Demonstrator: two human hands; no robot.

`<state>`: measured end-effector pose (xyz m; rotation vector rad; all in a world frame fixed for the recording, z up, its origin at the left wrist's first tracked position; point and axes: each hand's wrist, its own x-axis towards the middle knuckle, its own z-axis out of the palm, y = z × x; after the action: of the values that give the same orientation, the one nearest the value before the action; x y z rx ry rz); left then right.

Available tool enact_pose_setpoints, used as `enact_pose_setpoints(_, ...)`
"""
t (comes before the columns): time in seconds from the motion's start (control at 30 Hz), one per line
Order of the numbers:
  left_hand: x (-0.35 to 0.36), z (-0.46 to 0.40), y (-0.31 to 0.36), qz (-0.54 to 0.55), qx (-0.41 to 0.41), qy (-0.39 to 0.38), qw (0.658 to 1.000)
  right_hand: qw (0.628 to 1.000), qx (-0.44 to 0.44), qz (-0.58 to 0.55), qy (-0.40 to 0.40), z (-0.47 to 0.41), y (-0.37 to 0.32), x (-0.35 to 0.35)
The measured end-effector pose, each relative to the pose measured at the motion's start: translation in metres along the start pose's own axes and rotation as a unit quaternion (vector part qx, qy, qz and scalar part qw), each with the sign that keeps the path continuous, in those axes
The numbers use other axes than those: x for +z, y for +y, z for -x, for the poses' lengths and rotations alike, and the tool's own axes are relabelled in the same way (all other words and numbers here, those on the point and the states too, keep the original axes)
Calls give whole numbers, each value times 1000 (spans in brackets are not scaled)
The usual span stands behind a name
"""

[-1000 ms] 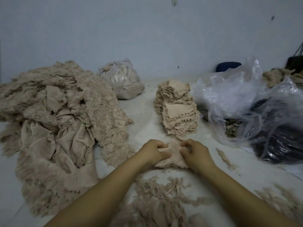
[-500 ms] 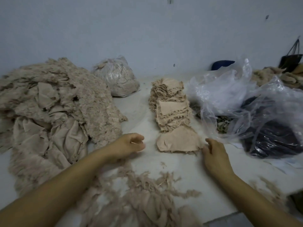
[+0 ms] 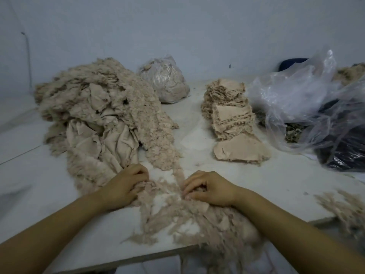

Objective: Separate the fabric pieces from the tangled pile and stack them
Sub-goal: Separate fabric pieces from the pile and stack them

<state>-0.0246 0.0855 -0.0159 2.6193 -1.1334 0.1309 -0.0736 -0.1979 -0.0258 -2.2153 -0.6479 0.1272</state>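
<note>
Both hands dig into the frayed scraps [image 3: 177,206] near the table [image 3: 276,190] edge, likely hunting another piece. The left hand [image 3: 126,184] and right hand [image 3: 207,189] curl their fingers into the fluff. The neat stack [image 3: 231,117] waits behind, within easy reach.

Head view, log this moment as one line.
left hand: on scraps | right hand: gripping scraps | stack: untouched | phase: picking next piece

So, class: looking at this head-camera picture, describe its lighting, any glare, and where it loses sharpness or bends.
Head view: dim, bluish, even light with soft shadows; faint glare on the clear plastic bag; wide-angle bending curves the table edge; the frayed scraps near the bottom look soft, as do both forearms.
</note>
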Motion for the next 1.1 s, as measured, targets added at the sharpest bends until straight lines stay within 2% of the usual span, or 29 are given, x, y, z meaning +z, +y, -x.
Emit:
enact_pose_setpoints(0.07, 11, -4, 13, 50, -15, 48, 997, 999, -44, 26, 1, 18, 3, 0)
enact_pose_setpoints(0.13, 21, -16, 31, 133, -33, 52, 989, 999, -51, 7, -15, 42, 4, -8)
enact_pose_setpoints(0.23, 30, -40, 56, 316, -75, 61, 944, 992, 28, -83, -86, 67, -5, -34)
enact_pose_setpoints(0.27, 30, -47, 60, 359, -95, 64, 926, 991, 53, -94, -81, 67, -9, -42)
enact_pose_setpoints(0.37, 20, -59, 59, 417, -129, 67, 897, 994, 49, -86, 55, 38, -21, -45)
enact_pose_setpoints(0.43, 13, -63, 53, 466, -145, 84, 869, 984, 62, -129, 103, 10, -29, -32)
enact_pose_setpoints(0.5, 9, -69, 48, 505, -168, 108, 840, 985, 97, -120, 76, -13, -30, -15)
enact_pose_setpoints(0.6, 5, -76, 41, 543, -194, 126, 807, 995, 96, 16, -10, -30, -23, -5)
enact_pose_setpoints(0.63, 3, -78, 37, 559, -207, 128, 792, 995, 97, 2, -33, -31, -20, -7)
enact_pose_setpoints(0.7, 1, -80, 32, 581, -227, 124, 772, 988, 102, -99, -62, -29, -16, -20)
enact_pose_setpoints(0.73, 0, -81, 29, 571, -224, 120, 781, 982, 100, -146, -68, -27, -14, -26)
enact_pose_setpoints(0.77, -1, -83, 26, 536, -206, 107, 812, 977, 98, -175, -67, -26, -12, -33)
enact_pose_setpoints(0.83, -5, -84, 18, 393, -148, 44, 906, 974, 93, -200, -58, -25, -6, -42)
enact_pose_setpoints(0.87, -6, -85, 13, 299, -127, 15, 946, 973, 92, -204, -54, -24, -3, -45)
enact_pose_setpoints(0.9, -8, -86, 6, 220, -111, -2, 969, 973, 93, -205, -53, -25, 1, -49)
enact_pose_setpoints(0.93, -9, -87, 1, 178, -102, -7, 979, 973, 97, -202, -59, -25, 3, -51)
enact_pose_setpoints(1.0, -9, -87, -2, 205, -103, 12, 973, 977, 103, -174, -65, -27, 1, -53)
enact_pose_setpoints(1.03, -9, -89, 0, 240, -101, 26, 965, 980, 106, -165, -41, -31, -1, -51)
enact_pose_setpoints(1.1, -7, -97, 9, 271, -87, 48, 958, 977, 107, -173, 56, -46, -5, -46)
